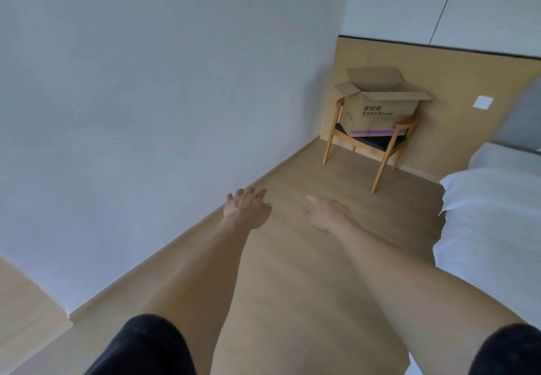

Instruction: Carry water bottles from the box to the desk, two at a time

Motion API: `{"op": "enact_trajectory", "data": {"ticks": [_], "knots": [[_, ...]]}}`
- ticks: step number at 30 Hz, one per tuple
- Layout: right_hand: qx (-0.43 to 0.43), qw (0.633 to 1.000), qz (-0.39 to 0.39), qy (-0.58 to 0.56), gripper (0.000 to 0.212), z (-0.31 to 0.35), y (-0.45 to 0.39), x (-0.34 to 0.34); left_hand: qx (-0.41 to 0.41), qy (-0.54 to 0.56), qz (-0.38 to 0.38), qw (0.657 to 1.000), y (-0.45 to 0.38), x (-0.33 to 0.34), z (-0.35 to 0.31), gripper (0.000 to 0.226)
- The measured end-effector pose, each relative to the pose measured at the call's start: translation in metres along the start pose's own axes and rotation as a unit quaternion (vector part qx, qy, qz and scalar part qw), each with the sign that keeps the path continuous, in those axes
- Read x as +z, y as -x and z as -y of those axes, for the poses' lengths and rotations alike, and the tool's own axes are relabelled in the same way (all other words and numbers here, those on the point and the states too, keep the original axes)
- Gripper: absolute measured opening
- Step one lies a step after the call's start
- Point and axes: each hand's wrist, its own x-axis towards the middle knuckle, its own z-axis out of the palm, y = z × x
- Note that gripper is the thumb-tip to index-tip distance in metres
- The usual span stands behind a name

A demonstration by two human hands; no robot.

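Observation:
A brown cardboard box (380, 108) with its flaps open stands on a wooden chair (386, 146) in the far corner of the room. What is inside the box is hidden from here. Both my arms reach forward over the floor, well short of the box. My left hand (247, 208) is empty with its fingers spread and relaxed. My right hand (328, 212) is empty too, its fingers loose. No bottles and no desk are in view.
A white wall (146, 111) runs along the left with a skirting board at its foot. A bed with white bedding (486, 222) stands at the right. A wood-panelled wall (468, 88) with a white switch (482, 102) is behind the chair. Wooden floor (292, 272) lies between wall and bed.

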Motion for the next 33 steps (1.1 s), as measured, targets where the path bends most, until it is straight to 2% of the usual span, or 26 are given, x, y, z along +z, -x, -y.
{"op": "enact_trajectory", "data": {"ticks": [6,14,20,27,33], "knots": [[0.078,0.996,-0.018,-0.035,0.062,-0.012,-0.077,-0.039,0.08,-0.007,-0.002,0.997,-0.124,-0.033,-0.014,0.049],[0.164,0.984,-0.039,-0.062,0.064,-0.077,-0.165,-0.067,0.167,-0.024,0.018,0.986,-0.252,-0.028,-0.09,0.048],[0.171,0.981,-0.031,-0.087,0.064,-0.146,-0.27,-0.085,0.191,-0.051,0.023,0.98,-0.364,-0.028,-0.147,0.05],[0.182,0.977,-0.036,-0.106,0.063,-0.232,-0.389,-0.143,0.186,-0.042,0.017,0.982,-0.505,-0.046,-0.23,0.05],[0.189,0.975,-0.048,-0.103,0.063,-0.293,-0.469,-0.182,0.195,-0.042,0.016,0.98,-0.593,-0.05,-0.297,0.048]]}}
